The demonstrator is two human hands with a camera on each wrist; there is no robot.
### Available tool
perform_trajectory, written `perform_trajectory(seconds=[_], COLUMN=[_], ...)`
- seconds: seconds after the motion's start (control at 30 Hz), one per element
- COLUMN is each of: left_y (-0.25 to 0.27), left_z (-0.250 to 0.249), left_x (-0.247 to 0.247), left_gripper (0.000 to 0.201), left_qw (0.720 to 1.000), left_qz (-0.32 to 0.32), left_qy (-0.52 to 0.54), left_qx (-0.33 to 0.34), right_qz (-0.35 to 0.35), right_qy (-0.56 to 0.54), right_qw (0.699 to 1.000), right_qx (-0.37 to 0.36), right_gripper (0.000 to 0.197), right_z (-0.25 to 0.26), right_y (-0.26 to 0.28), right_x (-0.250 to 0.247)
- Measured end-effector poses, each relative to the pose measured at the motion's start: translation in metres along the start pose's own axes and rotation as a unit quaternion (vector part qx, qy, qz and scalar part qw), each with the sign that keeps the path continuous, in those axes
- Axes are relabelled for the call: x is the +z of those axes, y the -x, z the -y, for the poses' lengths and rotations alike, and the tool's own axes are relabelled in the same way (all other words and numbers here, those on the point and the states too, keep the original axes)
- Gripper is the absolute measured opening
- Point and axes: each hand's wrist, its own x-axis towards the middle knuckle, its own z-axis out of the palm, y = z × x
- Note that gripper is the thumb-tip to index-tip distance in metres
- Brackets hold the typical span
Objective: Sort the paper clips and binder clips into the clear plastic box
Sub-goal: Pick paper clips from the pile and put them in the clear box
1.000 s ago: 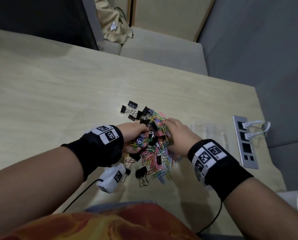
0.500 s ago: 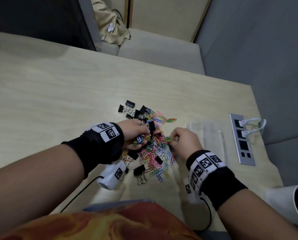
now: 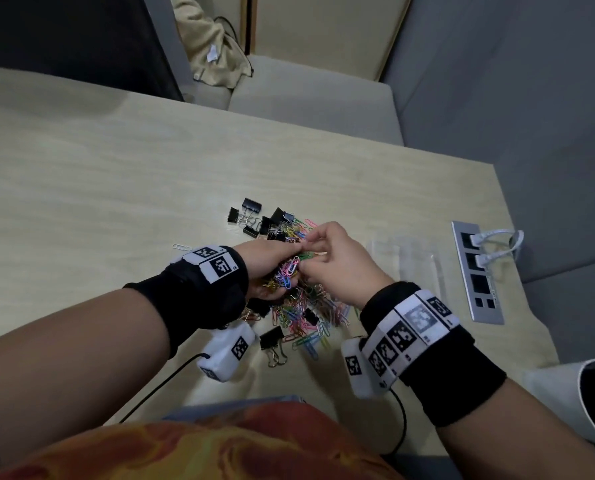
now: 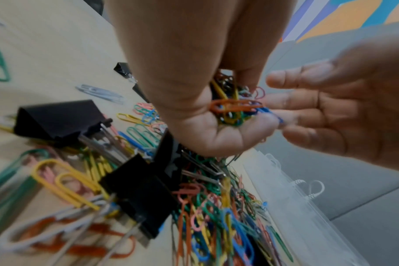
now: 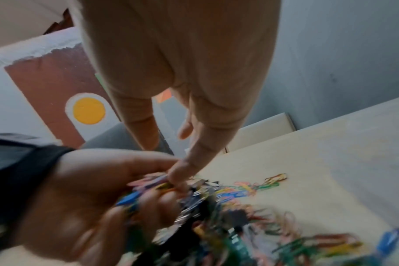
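Loose coloured paper clips [image 3: 306, 317] lie in a pile on the wooden table [image 3: 116, 188], mixed with black binder clips [image 3: 252, 206]. My left hand [image 3: 282, 268] hovers over the pile and grips a bunch of paper clips [image 4: 235, 111] between thumb and fingers. My right hand [image 3: 327, 251] meets it from the right. Its index fingertip [image 5: 178, 177] presses on the held bunch and its thumb stands apart. The clear plastic box [image 3: 406, 261] lies just right of the pile, behind my right hand. In the left wrist view the box [image 4: 296, 201] runs along the pile's edge.
A metal socket panel [image 3: 476, 271] with white plugs and cables is set into the table to the right of the box. One silver paper clip [image 3: 181, 247] lies apart on the left. More binder clips [image 4: 57, 118] sit near my left wrist. A grey bench [image 3: 309, 98] stands beyond the table.
My right hand drew back from the pile pinching a green clip, then rose to my left hand. Its fingers now rest on the bunch that my left hand keeps holding.
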Motion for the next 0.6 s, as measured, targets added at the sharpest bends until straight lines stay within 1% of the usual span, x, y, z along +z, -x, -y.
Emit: perform_trajectory(seconds=[0.03,0.1,0.17,0.2,0.27,0.37,0.4,0.43,0.47,0.53,0.6], left_y=[0.000,-0.001,-0.001,0.000,0.001,0.001,0.002,0.002,0.003,0.004,0.007], left_z=[0.000,0.000,-0.001,-0.001,-0.001,-0.001,-0.002,-0.002,-0.002,-0.003,-0.004], left_x=[-0.003,-0.009,-0.013,-0.016,-0.020,-0.026,-0.028,-0.029,-0.030,-0.031,-0.030], left_gripper=[0.022,0.022,0.023,0.023,0.021,0.022,0.022,0.023,0.023,0.022,0.022], left_qw=[1.000,1.000,0.999,0.999,0.999,0.999,0.999,0.999,0.998,0.998,0.998], left_qz=[-0.004,-0.019,-0.022,-0.025,-0.032,-0.033,-0.033,-0.034,-0.035,-0.037,-0.037], left_qy=[-0.005,-0.014,-0.025,-0.029,-0.034,-0.038,-0.040,-0.041,-0.042,-0.044,-0.050], left_qx=[-0.002,-0.008,-0.018,-0.021,-0.022,-0.013,-0.012,-0.011,-0.010,-0.007,-0.003], right_qz=[-0.012,-0.036,-0.039,-0.029,0.011,0.095,0.107,0.101,0.080,0.030,-0.002], right_qy=[0.020,0.106,0.228,0.282,0.350,0.405,0.423,0.435,0.437,0.419,0.396], right_qw=[1.000,0.994,0.973,0.959,0.937,0.909,0.899,0.893,0.894,0.904,0.914], right_qx=[-0.002,-0.004,0.008,0.013,0.002,-0.041,-0.048,-0.053,-0.060,-0.079,-0.088], right_gripper=[0.028,0.023,0.028,0.035,0.051,0.070,0.073,0.071,0.064,0.045,0.033], right_z=[-0.003,-0.012,-0.020,-0.024,-0.029,-0.033,-0.033,-0.033,-0.034,-0.037,-0.042], right_y=[-0.006,-0.021,-0.040,-0.050,-0.066,-0.079,-0.080,-0.079,-0.077,-0.070,-0.060], right_x=[-0.005,-0.015,-0.020,-0.020,-0.015,-0.005,-0.002,0.000,0.003,0.010,0.017])
